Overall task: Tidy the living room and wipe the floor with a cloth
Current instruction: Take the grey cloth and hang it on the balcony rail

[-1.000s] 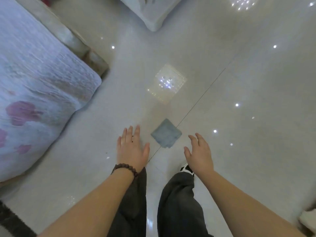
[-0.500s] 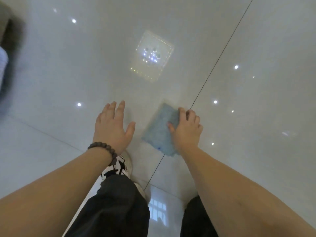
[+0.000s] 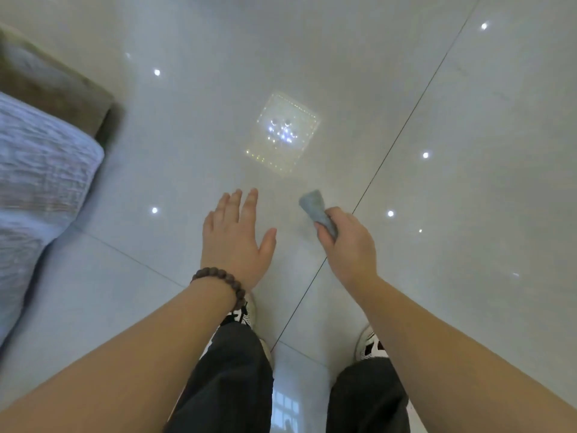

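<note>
Glossy pale floor tiles (image 3: 468, 276) fill nearly the whole frame, crossed by thin dark grout lines and dotted with small bright reflections; a square patterned glow of light (image 3: 285, 134) sits just above centre. At the left edge a bluish-white textured fabric (image 3: 40, 182) drapes over a brownish piece of furniture (image 3: 56, 85), both blurred. Right of centre, the right hand (image 3: 348, 242) grips a small blue-grey cloth (image 3: 315, 207), fingers curled round it, with the free end of the cloth sticking up and to the left beyond the thumb. The left hand (image 3: 234, 239), just left of centre, is spread flat with straight fingers and holds nothing; a dark beaded bracelet (image 3: 221, 281) circles its wrist. Below, dark trousers (image 3: 231, 379) and white-and-black shoes (image 3: 368, 343) stand on the tiles.
</note>
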Available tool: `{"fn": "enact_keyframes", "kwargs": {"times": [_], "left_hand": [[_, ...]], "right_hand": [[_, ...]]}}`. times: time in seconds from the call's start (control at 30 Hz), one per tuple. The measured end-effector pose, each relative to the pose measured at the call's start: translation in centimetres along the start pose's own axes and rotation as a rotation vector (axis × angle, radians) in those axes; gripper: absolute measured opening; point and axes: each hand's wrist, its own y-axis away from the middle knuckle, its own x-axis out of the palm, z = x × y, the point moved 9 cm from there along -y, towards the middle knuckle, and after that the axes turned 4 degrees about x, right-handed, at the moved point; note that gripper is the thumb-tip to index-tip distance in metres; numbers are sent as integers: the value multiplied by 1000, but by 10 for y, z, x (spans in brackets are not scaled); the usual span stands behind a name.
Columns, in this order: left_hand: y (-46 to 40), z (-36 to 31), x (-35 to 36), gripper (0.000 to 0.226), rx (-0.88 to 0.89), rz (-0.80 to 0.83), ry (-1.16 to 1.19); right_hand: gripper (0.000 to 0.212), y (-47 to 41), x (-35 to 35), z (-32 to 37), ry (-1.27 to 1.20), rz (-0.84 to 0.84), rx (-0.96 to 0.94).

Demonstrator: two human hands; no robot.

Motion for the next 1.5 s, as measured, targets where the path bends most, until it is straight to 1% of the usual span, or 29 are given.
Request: {"fn": "enact_keyframes", "kwargs": {"times": [0.07,0.17,0.27,0.37,0.43,0.5,0.63,0.7,0.87,1.0,1.23,1.33,1.5], "left_hand": [[7,-25,-50,75,11,-51,23],[23,-63,-144,74,15,-150,50],[51,-94,-235,70,22,-240,86],[100,-118,-330,67,-11,-339,150],[153,-130,-394,67,-58,-418,170],[181,-135,-423,67,-102,-445,171],[270,-141,-491,67,-158,-575,138],[308,-133,-513,66,-215,-635,123],[399,-99,-545,66,-436,-775,87],[479,-80,-546,67,-580,-893,88],[642,-47,-516,67,-920,-998,120],[719,-32,-507,67,-1065,-1046,129],[842,-10,-494,65,-1249,-1137,112]], "right_hand": [[15,1,-50,40,-53,-18,-8],[11,6,-134,115,-98,-25,-52],[16,24,-213,190,-71,-48,-132],[18,56,-293,269,-42,-66,-222],[18,94,-348,325,-12,-61,-307],[18,115,-375,359,32,-59,-378],[19,191,-436,432,82,-48,-584],[21,225,-455,456,97,-38,-696],[20,288,-480,494,36,-49,-909],[22,337,-474,520,-3,-14,-1062],[17,452,-406,577,-19,262,-1287],[16,525,-379,605,-15,350,-1414],[20,654,-339,647,-76,474,-1623]]}}
